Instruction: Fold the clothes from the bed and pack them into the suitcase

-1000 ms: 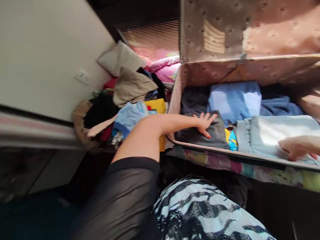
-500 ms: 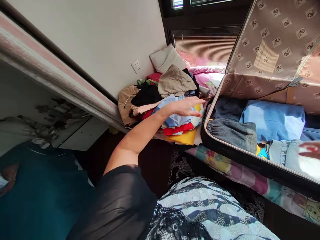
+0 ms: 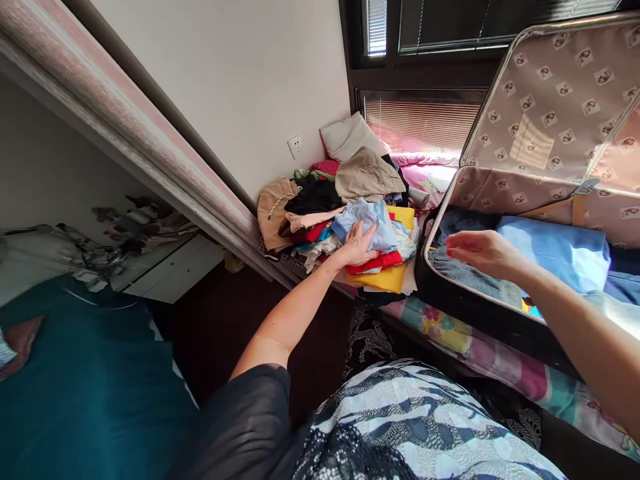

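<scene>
My left hand reaches into a heap of clothes on the bed beside the wall, its thumb and fingers closed on a light blue garment on top of red and yellow pieces. My right hand hovers with loosely spread fingers, holding nothing, over the left end of an open suitcase. Inside the case lie a grey garment and a folded blue one. The patterned lid stands up behind.
A white pillow and tan trousers top the heap near a wall socket. A window blind is behind. A sliding-door frame runs diagonally on the left above teal fabric. A colourful blanket lies under the suitcase.
My left hand left the grey garment in the suitcase, swung over to the heap and closed on the light blue garment. My right hand moved left to the suitcase's near corner. The view turned left.
</scene>
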Demonstrator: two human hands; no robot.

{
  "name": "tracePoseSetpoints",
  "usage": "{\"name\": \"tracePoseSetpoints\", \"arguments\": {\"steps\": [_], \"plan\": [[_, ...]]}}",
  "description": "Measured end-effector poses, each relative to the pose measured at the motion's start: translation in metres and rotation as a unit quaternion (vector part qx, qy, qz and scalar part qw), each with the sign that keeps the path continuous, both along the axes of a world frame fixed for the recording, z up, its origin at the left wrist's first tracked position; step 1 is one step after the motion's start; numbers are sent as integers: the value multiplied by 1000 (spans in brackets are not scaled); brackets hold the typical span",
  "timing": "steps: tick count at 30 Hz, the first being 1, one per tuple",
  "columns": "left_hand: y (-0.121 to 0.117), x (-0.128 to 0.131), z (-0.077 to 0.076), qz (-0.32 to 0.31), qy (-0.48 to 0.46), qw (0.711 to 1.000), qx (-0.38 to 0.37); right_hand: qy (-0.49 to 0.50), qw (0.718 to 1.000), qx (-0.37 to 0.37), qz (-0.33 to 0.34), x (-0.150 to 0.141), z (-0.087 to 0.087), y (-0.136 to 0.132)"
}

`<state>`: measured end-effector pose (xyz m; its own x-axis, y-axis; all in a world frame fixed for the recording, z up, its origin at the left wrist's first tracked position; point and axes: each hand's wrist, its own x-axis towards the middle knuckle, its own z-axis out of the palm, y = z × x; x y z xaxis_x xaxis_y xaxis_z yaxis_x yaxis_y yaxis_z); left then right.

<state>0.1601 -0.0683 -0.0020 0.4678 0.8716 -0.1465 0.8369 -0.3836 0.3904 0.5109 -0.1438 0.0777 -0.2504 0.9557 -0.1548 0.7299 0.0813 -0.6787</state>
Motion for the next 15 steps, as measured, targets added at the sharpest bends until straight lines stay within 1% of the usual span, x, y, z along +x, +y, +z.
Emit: {"name": "tracePoseSetpoints", "arguments": {"steps": [2,3,6,8,9,11,13,15], "plan": [[-6,-5,1,-20,7,1000,9,69,997,-25,2,-36,0,15],[-10,-8,1,-34,12,999,14,74,997,-22,0,-53,-1,23],[-23,-14,-1,-79,8,996,33,20,1000,24,0,-99,-10,43],[-29,-19,-7,-97,-27,993,55,-26,998,58,-4,-125,-17,53],[-31,-21,-11,-96,-59,991,69,-44,997,61,-8,-137,-20,58],[-34,-27,-23,-69,-150,981,104,-76,995,55,-26,-157,-28,66],[-39,-31,-35,-30,-254,956,145,-106,992,50,-50,-171,-34,74],[-45,-35,-46,4,-331,925,185,-127,988,48,-69,-179,-38,82]]}}
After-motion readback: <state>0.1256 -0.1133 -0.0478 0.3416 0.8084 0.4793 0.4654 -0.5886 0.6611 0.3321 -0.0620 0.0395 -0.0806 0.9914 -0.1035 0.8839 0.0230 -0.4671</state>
